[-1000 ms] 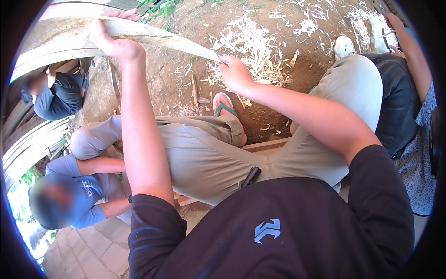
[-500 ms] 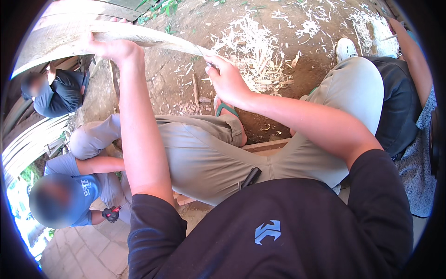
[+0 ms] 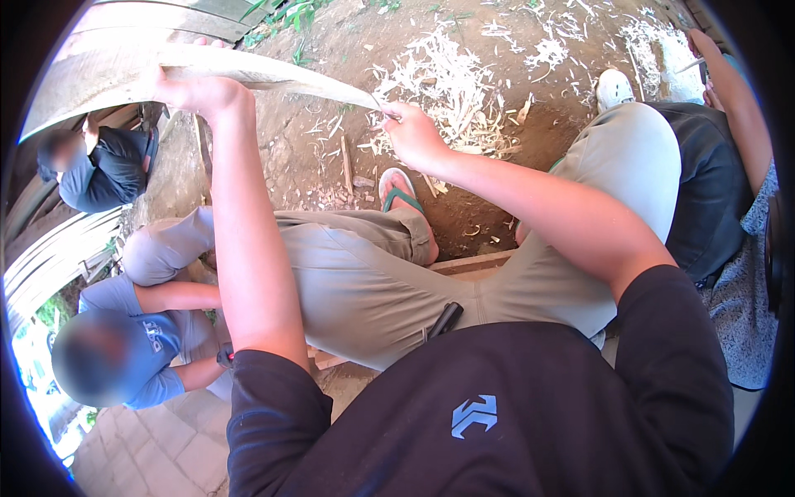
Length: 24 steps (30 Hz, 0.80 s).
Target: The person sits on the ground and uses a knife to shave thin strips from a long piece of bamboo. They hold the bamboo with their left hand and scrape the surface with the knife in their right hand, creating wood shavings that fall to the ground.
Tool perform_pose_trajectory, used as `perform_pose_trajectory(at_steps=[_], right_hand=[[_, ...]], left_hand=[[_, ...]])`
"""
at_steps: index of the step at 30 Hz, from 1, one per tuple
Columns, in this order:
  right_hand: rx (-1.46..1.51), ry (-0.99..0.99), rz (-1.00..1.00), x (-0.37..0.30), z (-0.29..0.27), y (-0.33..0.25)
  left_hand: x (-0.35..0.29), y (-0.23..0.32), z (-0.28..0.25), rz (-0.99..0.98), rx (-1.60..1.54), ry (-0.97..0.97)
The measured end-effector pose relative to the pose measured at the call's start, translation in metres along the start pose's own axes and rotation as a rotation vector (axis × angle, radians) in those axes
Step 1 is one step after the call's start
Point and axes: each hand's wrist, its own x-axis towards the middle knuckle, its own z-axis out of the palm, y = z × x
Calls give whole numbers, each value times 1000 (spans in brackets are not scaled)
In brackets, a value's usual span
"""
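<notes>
Left of the shavings heap (image 3: 454, 87), a pale board (image 3: 228, 65) runs lengthwise left to right, its tapered tip pointing heapward; the left hand's (image 3: 207, 93) fingers wrap it. Before the heap's left edge, the right hand (image 3: 416, 135) closes around a thin blade (image 3: 390, 115).

The wooden strip (image 3: 248, 68) is running past the view's left rim. Behind it, the left hand (image 3: 209, 93) is hiding most fingers; at the strip's tip, the right hand (image 3: 414, 135) is covering most of a tool (image 3: 390, 116). Below the strip, two people (image 3: 157, 335) are showing blurred heads (image 3: 99, 359).
</notes>
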Motion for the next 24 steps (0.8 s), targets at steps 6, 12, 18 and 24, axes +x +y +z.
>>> perform_pose_trajectory(at_steps=[6, 12, 18, 24], right_hand=[[74, 111, -128, -6, 14, 0], [53, 13, -106, -16, 5, -20], [-25, 39, 3, 6, -6, 15], [21, 129, -181, -10, 8, 2]], left_hand=[[-3, -4, 3, 55, 26, -36], [-3, 0, -4, 23, 43, -59], [-3, -6, 1, 43, 31, -40], [-1, -8, -3, 32, 20, -21]])
